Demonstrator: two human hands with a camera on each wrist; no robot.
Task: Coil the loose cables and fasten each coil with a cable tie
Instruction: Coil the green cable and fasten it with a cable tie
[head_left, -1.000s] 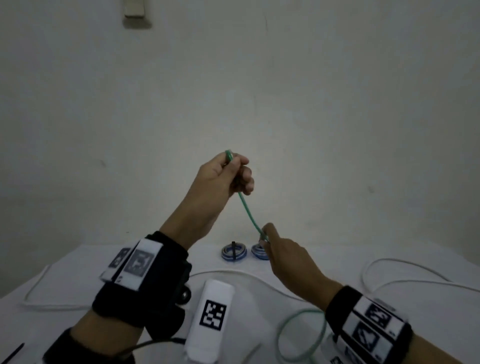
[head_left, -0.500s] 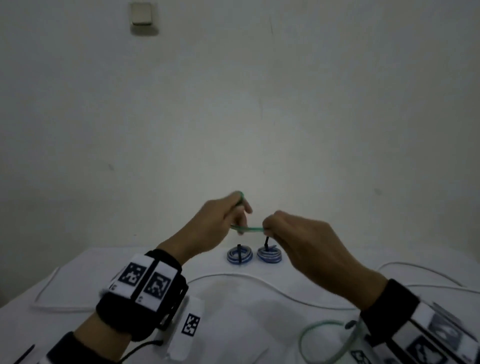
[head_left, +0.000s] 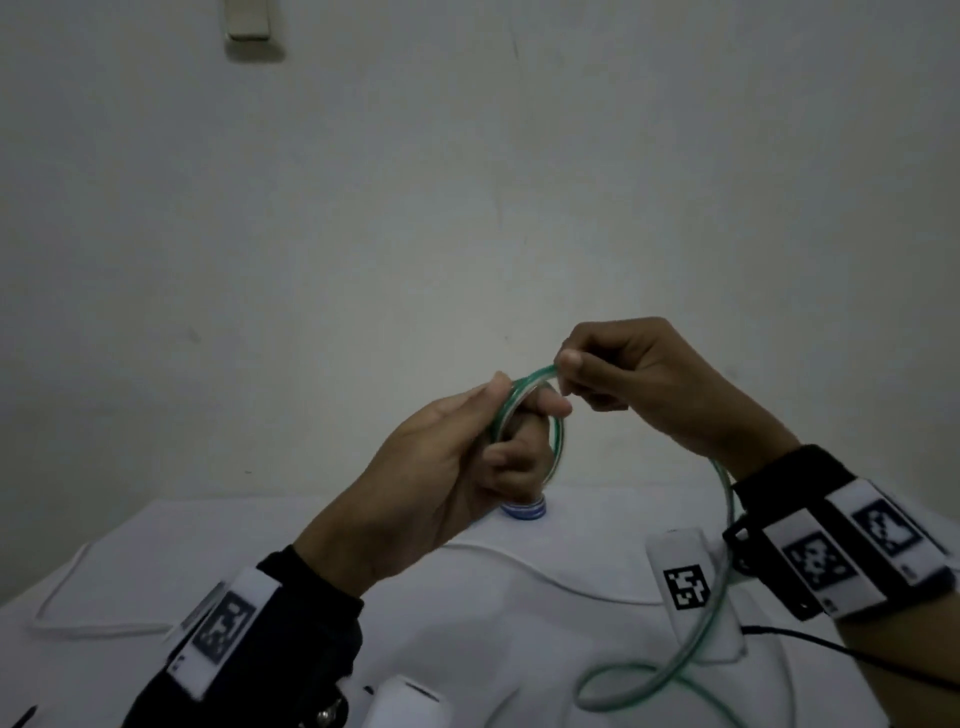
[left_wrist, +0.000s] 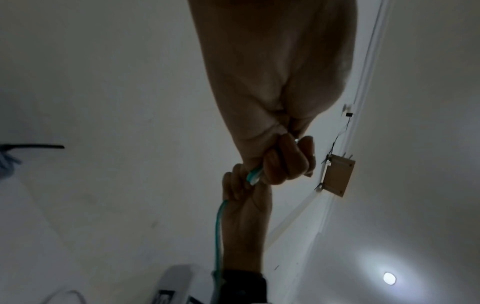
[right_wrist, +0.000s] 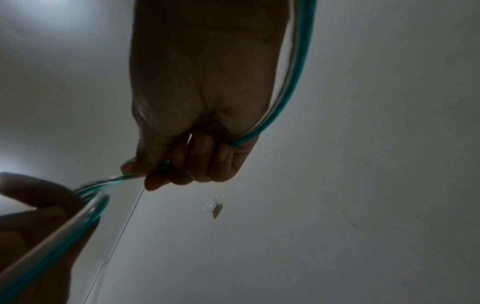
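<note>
A green cable (head_left: 723, 525) is held up in the air above the white table (head_left: 493, 639). My left hand (head_left: 467, 447) grips a small coil of it (head_left: 558, 441), with loops round the curled fingers. My right hand (head_left: 639, 379) pinches the cable at the coil's top, between thumb and forefinger. From the right hand the cable drops past the wrist and curls into a loose loop (head_left: 623, 686) on the table. In the left wrist view the cable (left_wrist: 218, 236) runs along the right forearm. In the right wrist view the cable (right_wrist: 296, 82) passes under the right hand's curled fingers (right_wrist: 197, 160).
A finished blue-and-white coil (head_left: 524, 509) lies at the table's far edge, partly behind my left hand. A loose white cable (head_left: 545, 574) snakes across the table from left to right. A black wire (head_left: 852, 654) runs off at the right. A wall stands close behind.
The hands came together and the right hand rose, laying a loop of green cable onto the left hand's coil. One second ago the left hand was high and the cable was stretched straight between them.
</note>
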